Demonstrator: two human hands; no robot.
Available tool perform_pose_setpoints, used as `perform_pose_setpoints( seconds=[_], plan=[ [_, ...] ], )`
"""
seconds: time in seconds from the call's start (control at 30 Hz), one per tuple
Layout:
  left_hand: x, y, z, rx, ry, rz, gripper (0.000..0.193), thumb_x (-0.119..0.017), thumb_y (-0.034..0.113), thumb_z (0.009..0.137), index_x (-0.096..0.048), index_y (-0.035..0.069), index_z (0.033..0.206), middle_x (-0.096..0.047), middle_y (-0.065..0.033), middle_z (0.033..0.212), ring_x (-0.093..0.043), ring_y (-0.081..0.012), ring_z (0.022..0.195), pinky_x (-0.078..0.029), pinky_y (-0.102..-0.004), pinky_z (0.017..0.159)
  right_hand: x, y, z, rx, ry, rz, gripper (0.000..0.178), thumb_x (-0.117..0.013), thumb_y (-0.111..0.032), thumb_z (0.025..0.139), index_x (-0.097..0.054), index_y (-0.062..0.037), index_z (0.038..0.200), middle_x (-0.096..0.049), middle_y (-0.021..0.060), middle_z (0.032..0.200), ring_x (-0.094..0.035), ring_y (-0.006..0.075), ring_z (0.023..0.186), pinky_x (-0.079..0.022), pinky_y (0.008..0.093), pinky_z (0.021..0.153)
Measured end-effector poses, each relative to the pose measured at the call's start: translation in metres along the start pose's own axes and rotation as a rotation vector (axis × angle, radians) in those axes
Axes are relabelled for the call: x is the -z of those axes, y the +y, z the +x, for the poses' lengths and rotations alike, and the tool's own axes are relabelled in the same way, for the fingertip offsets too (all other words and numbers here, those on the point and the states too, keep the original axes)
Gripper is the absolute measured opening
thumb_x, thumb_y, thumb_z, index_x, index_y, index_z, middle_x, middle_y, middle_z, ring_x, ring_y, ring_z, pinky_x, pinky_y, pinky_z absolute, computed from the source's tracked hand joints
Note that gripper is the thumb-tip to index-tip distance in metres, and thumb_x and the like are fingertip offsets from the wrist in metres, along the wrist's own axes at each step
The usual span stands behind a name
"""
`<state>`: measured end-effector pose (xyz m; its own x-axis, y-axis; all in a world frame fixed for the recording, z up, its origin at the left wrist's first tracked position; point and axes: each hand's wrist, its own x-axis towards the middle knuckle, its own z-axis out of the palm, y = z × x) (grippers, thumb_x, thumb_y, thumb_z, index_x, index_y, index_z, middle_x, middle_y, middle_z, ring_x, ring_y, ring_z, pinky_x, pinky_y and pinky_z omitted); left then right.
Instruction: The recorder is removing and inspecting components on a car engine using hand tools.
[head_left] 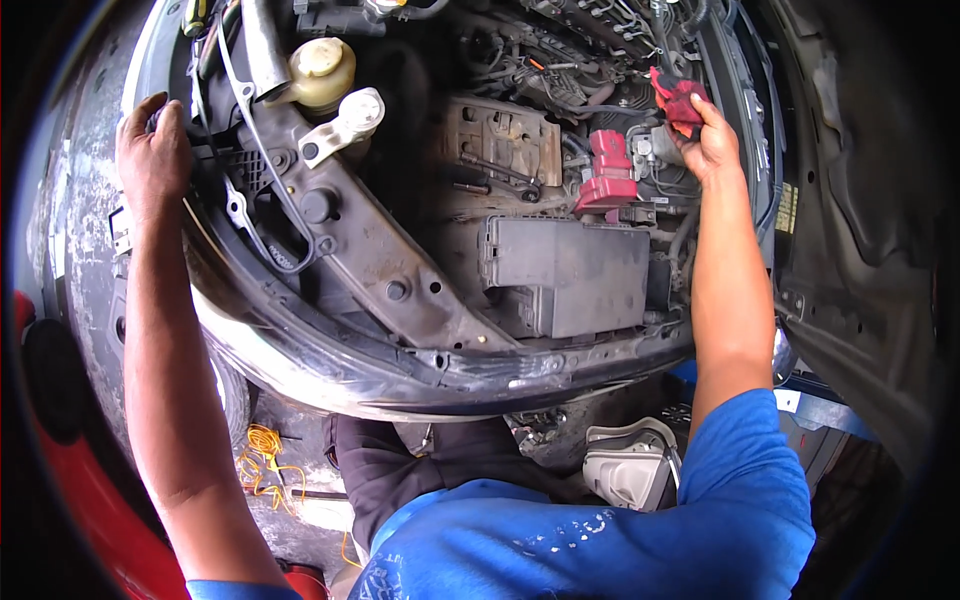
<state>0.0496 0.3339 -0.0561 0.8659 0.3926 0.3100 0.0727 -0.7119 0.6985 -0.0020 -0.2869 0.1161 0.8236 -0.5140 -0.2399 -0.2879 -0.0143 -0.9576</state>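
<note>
Over the right side of the engine bay, my right hand (pixel 712 148) is closed round a crumpled red rag (pixel 680 102). Just below the rag is a grey metal part (pixel 655 146) with hoses and wires about it, and a red plastic cover (pixel 607 170) lies to its left. My left hand (pixel 155 150) is at the car's front edge on the far left, its fingers curled together. Something small and dark may be between them, but I cannot make it out. Nearest to that hand are the dark front trim and a thin grey gasket-like frame (pixel 240 205).
A black fuse box (pixel 590 275) sits at the near side of the bay. A ratchet (pixel 500 172) lies by the rusty battery tray (pixel 500 135). A yellowed reservoir (pixel 322 75) stands at upper left. Yellow cord (pixel 262 450) and a headlight-like housing (pixel 630 465) are on the floor.
</note>
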Motion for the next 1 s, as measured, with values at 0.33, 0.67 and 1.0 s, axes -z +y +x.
perform_pose_setpoints(
  seconds=[0.33, 0.67, 1.0],
  plan=[
    [-0.005, 0.006, -0.002, 0.017, 0.001, -0.054, 0.042, -0.059, 0.033, 0.083, -0.069, 0.006, 0.114, -0.062, -0.0181, 0.122, -0.058, -0.0318, 0.116, -0.042, -0.0379, 0.103, 0.023, -0.004, -0.120, -0.137, -0.085, 0.316, 0.033, -0.059, -0.033, 0.092, -0.065, -0.0061, 0.110, -0.069, 0.0121, 0.100, -0.062, 0.0253, 0.090, -0.050, 0.0491, 0.087],
    [-0.006, -0.024, 0.006, -0.094, 0.228, -0.341, 0.036, -0.070, 0.028, 0.080, -0.067, 0.003, 0.106, -0.066, -0.0141, 0.108, -0.061, -0.0277, 0.105, -0.046, -0.0377, 0.096, -0.013, 0.008, -0.185, -0.262, -0.339, 0.593, 0.038, -0.054, -0.036, 0.092, -0.064, -0.0071, 0.115, -0.068, 0.0128, 0.115, -0.063, 0.0320, 0.106, -0.041, 0.0549, 0.097],
    [0.124, -0.041, -0.168, 0.319, 0.521, -0.437, 0.025, -0.064, 0.013, 0.077, -0.063, 0.004, 0.101, -0.058, -0.0189, 0.118, -0.053, -0.0345, 0.115, -0.040, -0.0419, 0.102, -0.052, 0.007, -0.198, -0.223, -0.644, 0.435, 0.044, -0.051, -0.025, 0.091, -0.056, -0.0018, 0.128, -0.064, 0.0150, 0.124, -0.060, 0.0331, 0.115, -0.047, 0.0512, 0.094]
  ],
)
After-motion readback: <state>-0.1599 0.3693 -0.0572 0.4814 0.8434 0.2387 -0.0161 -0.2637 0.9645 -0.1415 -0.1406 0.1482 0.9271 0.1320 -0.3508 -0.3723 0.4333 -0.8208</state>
